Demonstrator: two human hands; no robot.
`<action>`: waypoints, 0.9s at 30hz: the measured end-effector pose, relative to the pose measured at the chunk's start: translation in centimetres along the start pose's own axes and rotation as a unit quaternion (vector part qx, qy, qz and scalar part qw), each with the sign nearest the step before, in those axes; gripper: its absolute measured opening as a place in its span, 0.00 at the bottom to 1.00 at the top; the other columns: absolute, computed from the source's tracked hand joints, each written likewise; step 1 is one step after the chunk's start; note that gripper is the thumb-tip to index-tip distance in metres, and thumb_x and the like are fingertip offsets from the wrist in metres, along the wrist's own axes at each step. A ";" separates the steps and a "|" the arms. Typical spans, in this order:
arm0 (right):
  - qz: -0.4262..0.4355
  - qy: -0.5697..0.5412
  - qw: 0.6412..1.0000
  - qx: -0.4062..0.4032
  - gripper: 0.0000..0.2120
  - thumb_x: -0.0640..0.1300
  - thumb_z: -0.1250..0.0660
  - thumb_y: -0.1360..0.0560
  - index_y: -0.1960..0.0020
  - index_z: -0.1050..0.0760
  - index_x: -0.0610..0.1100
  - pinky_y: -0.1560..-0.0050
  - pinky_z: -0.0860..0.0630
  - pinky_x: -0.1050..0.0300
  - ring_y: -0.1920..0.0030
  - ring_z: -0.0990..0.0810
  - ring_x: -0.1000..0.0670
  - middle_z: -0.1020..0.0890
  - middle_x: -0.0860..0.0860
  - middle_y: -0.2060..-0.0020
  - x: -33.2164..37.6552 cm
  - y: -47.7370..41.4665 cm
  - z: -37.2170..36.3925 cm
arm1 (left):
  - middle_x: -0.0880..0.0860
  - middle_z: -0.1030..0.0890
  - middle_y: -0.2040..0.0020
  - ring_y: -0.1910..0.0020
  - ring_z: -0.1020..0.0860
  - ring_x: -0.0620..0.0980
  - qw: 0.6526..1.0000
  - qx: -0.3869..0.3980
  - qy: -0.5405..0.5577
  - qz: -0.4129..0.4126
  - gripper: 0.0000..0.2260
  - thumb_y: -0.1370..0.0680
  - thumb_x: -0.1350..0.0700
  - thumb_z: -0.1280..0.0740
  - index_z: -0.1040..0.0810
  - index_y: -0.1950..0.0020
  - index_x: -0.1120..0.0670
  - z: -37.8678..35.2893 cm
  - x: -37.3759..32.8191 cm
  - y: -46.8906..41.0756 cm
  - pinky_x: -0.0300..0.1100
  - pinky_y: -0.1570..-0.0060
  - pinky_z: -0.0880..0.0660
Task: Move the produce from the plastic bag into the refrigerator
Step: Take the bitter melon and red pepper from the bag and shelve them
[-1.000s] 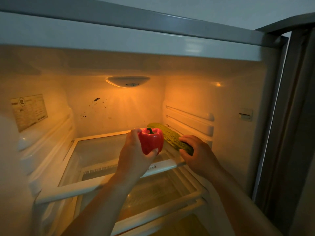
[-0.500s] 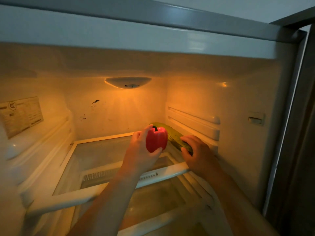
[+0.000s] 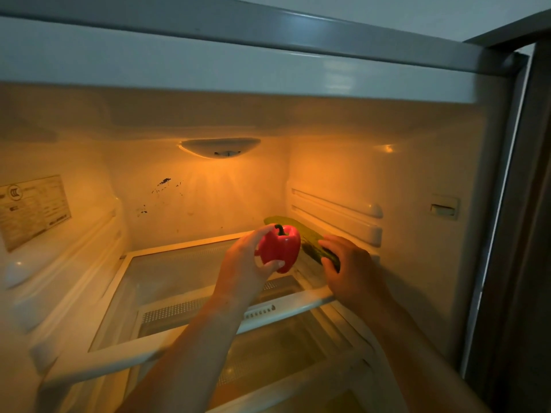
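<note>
Inside the open refrigerator (image 3: pixel 208 204), the left hand (image 3: pixel 244 269) grips a glossy red bell pepper (image 3: pixel 281 248) with a dark green stem, thumb curled beneath it. Just right of those fingers (image 3: pixel 258 234), the right hand (image 3: pixel 351 269) curls round the near end of a long, bumpy green cucumber (image 3: pixel 310 236). Below both hands lies a glass shelf (image 3: pixel 179 272), lit amber by a lamp (image 3: pixel 220 147) above; a label (image 3: pixel 32 210) marks the left wall.

You stand in a dim room: a pale grey wall (image 3: pixel 432 13) shows above, and a domed lamp (image 3: pixel 220 146) ahead casts amber light.
</note>
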State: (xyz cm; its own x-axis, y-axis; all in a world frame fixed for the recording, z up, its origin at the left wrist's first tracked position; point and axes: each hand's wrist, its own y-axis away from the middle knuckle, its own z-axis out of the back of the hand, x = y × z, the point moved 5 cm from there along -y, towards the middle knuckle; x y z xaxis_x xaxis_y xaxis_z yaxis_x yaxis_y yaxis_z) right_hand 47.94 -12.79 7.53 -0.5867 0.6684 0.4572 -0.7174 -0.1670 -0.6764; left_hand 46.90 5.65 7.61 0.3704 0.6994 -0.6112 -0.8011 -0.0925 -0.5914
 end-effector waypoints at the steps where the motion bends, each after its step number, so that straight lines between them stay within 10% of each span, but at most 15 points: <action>1: 0.001 0.003 1.000 0.003 0.18 0.38 0.36 0.25 0.36 0.27 0.43 0.41 0.32 0.62 0.41 0.25 0.51 0.23 0.49 0.40 -0.1 0.1 0.0 | 0.47 0.24 0.43 0.49 0.23 0.45 1.000 0.004 0.003 0.004 0.29 0.32 0.56 0.24 0.30 0.34 0.42 0.0 0.0 0.0 0.35 0.52 0.31; 22: -0.039 0.002 0.999 0.037 0.22 0.42 0.34 0.26 0.33 0.31 0.46 0.39 0.27 0.53 0.39 0.28 0.53 0.26 0.52 0.39 -0.3 1.2 -0.1 | 0.46 0.23 0.43 0.57 0.21 0.43 0.999 0.031 -0.007 0.006 0.31 0.32 0.53 0.24 0.33 0.34 0.41 -0.4 -0.1 0.1 0.33 0.62 0.30; 27: -0.026 0.013 0.998 0.049 0.21 0.45 0.34 0.26 0.34 0.31 0.47 0.43 0.25 0.53 0.43 0.26 0.53 0.25 0.53 0.43 0.5 1.6 0.9 | 0.50 0.26 0.35 0.44 0.24 0.48 0.998 0.061 -0.018 0.018 0.37 0.31 0.50 0.26 0.42 0.27 0.43 -0.3 -0.4 0.4 0.36 0.52 0.31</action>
State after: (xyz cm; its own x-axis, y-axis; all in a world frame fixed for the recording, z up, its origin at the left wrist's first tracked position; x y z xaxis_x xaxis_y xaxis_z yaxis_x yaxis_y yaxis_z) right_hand 46.18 -13.38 7.21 -0.5384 0.6959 0.4753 -0.7809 -0.1999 -0.5919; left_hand 46.55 5.14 7.43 0.3258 0.7223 -0.6100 -0.8653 -0.0320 -0.5001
